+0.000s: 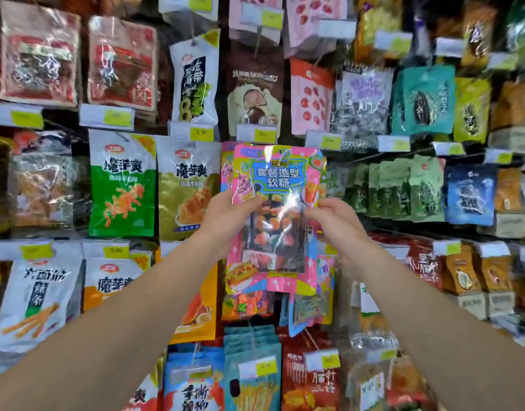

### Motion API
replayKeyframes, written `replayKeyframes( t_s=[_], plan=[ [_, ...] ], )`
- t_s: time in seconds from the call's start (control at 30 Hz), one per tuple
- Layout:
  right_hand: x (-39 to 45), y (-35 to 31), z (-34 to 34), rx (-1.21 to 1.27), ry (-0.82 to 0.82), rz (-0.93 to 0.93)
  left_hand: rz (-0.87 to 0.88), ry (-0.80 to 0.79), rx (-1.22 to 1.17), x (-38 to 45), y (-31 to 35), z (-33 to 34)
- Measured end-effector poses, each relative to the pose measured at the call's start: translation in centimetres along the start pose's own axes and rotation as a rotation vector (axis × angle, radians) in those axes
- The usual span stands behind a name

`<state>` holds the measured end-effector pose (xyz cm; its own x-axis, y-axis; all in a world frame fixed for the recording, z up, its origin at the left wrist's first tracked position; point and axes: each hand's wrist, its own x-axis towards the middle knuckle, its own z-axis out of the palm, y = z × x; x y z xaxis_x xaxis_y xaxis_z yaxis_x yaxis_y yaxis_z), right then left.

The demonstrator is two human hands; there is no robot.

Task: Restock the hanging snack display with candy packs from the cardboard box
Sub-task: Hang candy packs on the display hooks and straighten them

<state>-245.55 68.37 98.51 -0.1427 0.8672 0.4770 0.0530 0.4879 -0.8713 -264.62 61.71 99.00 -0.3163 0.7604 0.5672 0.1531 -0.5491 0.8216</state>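
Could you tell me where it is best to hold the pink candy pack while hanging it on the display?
Probably by its two side edges at mid-height, as the left hand and right hand do: the pink candy pack is flat and upright, and this leaves its top free.

The candy pack [274, 215] is super glossy plastic film, pink print with a clear window, white glare streaks all over it. Green bag [122, 185] next to it is shiny film too, bit crinkly. The brown pack [255, 84] higher up looks more matt, barely any glare. Red packs [39, 57] top left are clear glossy wrap with wrinkly highlights. Price tags [200, 133] look like flat matt paper in clear shiny holders.
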Motion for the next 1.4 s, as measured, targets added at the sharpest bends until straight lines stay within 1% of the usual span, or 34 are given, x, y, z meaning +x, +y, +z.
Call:
replayKeyframes(
  t_s=[0.1,0.23,0.37,0.47,0.57,0.67,0.77,0.83,0.9,1.07,1.2,1.4],
  plan=[
    [2.5,-0.9,-0.5,-0.104,0.067,-0.125,0.003,0.02,0.01,2.2,-1.3,-0.1],
    [6.4,-2.1,-0.7,-0.455,0.155,-0.347,-0.01,0.088,0.08,4.5,-2.1,-0.2],
    [10.9,-3.6,0.8,-0.66,0.116,-0.6,0.007,0.149,0.17,6.8,-2.9,-0.8],
    [14.0,-5.0,2.3,-0.753,0.057,-0.737,0.01,0.198,0.2,8.6,-3.3,-1.1],
    [16.9,-6.3,3.6,-0.798,0.012,-0.832,0.018,0.209,0.226,9.4,-3.0,-1.2],
    [19.2,-7.0,4.8,-0.859,-0.022,-0.873,0.022,0.205,0.215,10.0,-2.7,-1.4],
    [20.7,-7.3,5.4,-0.906,-0.006,-0.874,0.017,0.204,0.197,9.8,-2.1,-1.1],
    [21.3,-7.8,5.7,-0.875,0.037,-0.91,0.038,0.211,0.181,9.9,-1.7,-1.3],
    [21.7,-8.3,5.8,-0.79,0.06,-0.921,0.052,0.232,0.174,10.4,-1.8,-1.4],
    [22.0,-8.9,6.1,-0.628,0.11,-0.871,0.067,0.293,0.162,11.7,-1.4,-1.3],
    [22.5,-8.7,6.3,-0.614,0.128,-0.871,0.042,0.308,0.158,13.7,-1.4,-1.2],
    [22.7,-8.4,6.4,-0.578,0.132,-0.872,-0.054,0.307,0.171,15.3,-1.0,-0.7]
  ],
)
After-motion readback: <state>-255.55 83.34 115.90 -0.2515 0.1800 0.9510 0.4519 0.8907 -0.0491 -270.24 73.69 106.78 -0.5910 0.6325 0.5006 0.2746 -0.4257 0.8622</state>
